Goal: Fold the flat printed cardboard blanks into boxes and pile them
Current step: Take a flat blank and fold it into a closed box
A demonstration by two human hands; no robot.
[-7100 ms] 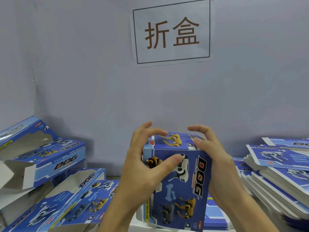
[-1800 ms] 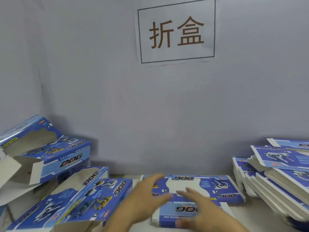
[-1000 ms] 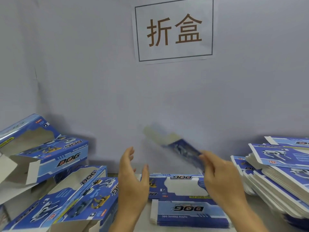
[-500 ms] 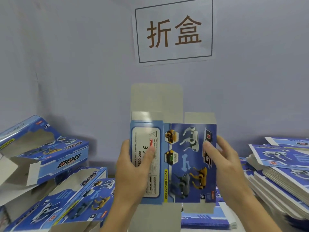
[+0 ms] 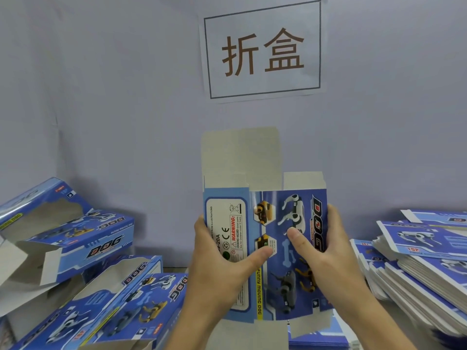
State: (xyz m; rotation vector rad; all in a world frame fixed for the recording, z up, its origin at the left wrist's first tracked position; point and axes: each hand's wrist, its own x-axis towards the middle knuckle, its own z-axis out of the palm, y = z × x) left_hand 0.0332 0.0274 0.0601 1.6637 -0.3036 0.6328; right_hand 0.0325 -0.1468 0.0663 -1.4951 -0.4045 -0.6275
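A: Where is the work at?

B: A flat printed blank [image 5: 265, 253] is held upright in front of the chest, above the counter [image 5: 404, 322], its warning-label panel to the left and the dog-picture panel to the right. The left hand [image 5: 222, 269] has a closed grip on the left edge, thumb laid across the label panel; the right hand [image 5: 326, 253] grips the right edge, thumb pressed on the picture panel. The grey flaps [image 5: 240, 157] stand up unfolded at the top, so I'd judge this the very start of one box: the sleeve not yet opened.

A: And the next move?

B: Probably squeezing the two edges toward each other so the sleeve pops square, then tucking the end flaps. The creases need to give evenly, or a panel may buckle.

A: What can't you see?

B: The fingers behind the blank are hidden, and its bottom flaps are partly covered by the wrists. The folded boxes [image 5: 83, 248] lie in a loose heap at the left, cut by the frame. The stack of flat blanks [image 5: 424, 263] at the right runs out of view, so its count is unknowable. More blanks [image 5: 318, 337] lie flat beneath the hands, mostly covered.
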